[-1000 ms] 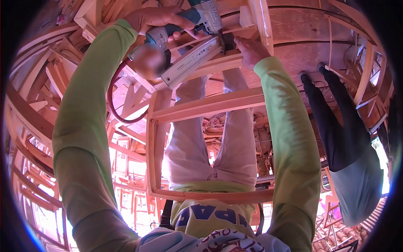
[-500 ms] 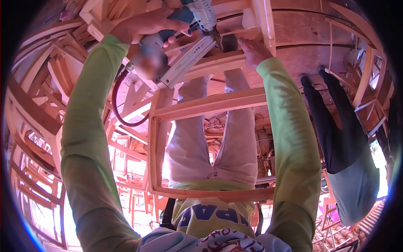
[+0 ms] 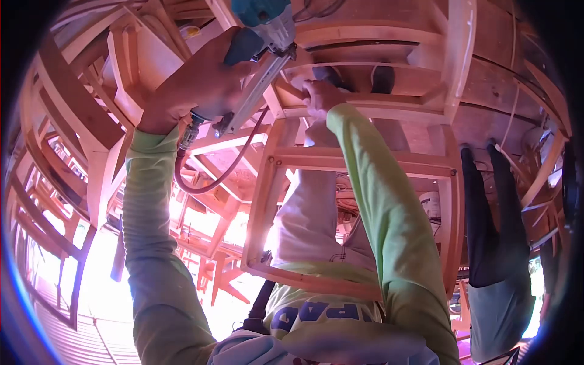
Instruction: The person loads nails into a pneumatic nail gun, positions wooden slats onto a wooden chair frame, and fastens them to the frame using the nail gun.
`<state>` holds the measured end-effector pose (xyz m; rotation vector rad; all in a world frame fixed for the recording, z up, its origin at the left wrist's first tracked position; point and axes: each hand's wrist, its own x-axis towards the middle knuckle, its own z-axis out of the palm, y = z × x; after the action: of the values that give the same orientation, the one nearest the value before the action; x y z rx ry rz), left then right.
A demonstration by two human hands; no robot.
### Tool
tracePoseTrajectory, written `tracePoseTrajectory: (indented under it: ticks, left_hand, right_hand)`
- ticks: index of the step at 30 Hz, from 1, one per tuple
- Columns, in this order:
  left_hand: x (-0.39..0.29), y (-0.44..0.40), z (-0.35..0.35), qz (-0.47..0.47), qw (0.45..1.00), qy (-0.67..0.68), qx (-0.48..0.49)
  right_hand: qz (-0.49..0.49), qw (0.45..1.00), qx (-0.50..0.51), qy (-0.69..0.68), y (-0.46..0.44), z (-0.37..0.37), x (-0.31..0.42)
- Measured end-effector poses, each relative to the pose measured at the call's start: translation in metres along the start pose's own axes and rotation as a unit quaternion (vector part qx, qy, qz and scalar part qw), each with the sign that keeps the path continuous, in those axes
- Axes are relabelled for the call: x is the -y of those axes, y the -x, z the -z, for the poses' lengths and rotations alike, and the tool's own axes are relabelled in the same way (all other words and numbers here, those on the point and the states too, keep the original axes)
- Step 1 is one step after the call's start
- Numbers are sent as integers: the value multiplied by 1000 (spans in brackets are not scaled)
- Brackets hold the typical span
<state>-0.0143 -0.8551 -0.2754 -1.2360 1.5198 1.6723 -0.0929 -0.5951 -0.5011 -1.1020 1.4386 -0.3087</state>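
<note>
My left hand point(image 3: 204, 79) is wrapped round the handle of a teal and grey nail gun point(image 3: 263, 18). Its long metal magazine point(image 3: 252, 97) slants down to the left, and its nose points at the near left corner of a wooden chair frame point(image 3: 371, 112). Inside that corner, my right hand point(image 3: 322, 97) has its fingers closed on a small wooden block point(image 3: 288, 92), mostly hidden by the fingers. The nose is close to the block; whether it touches is unclear. A red hose point(image 3: 204, 190) curves from the gun's handle end.
Wooden chair parts point(image 3: 79, 121) are piled along the left. The chair frame's lower rails point(image 3: 359, 163) stand before my legs. On the right is another person in dark trousers point(image 3: 496, 231). A white bucket point(image 3: 431, 205) is partly visible behind the frame.
My right hand has moved from the frame's right part to its left corner. The nail gun has tilted steeper and the frame appears further right as the view shifted.
</note>
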Motion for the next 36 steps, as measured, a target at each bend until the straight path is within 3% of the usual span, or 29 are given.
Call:
tracePoseTrajectory:
  ticks: [13,17,20,23,26,28,30,36]
  left_hand:
    - [10,4,1,5,999,16,50]
    - [8,3,-4,16,999,11,41]
    - [12,0,0,6,998,13,61]
    - [21,0,-1,0,997,-14,75]
    - [9,-3,-7,4,996,-86,21]
    - [0,1,-16,1,987,-159,-26]
    - [1,1,-17,6,990,-138,-19]
    - [11,10,-19,-19,993,-116,-27]
  right_hand:
    - [-26,999,24,-34,10,21,-3]
    - [-65,996,-45,52,25,25,8]
    - [-57,990,-40,124,19,24,14]
    - [-106,991,8,80,18,23,19]
    - [-40,992,-48,110,17,11,14]
    - [-7,990,-22,140,19,4,15]
    - [11,984,-7,179,24,9,16]
    - [-32,983,56,174,16,8,13]
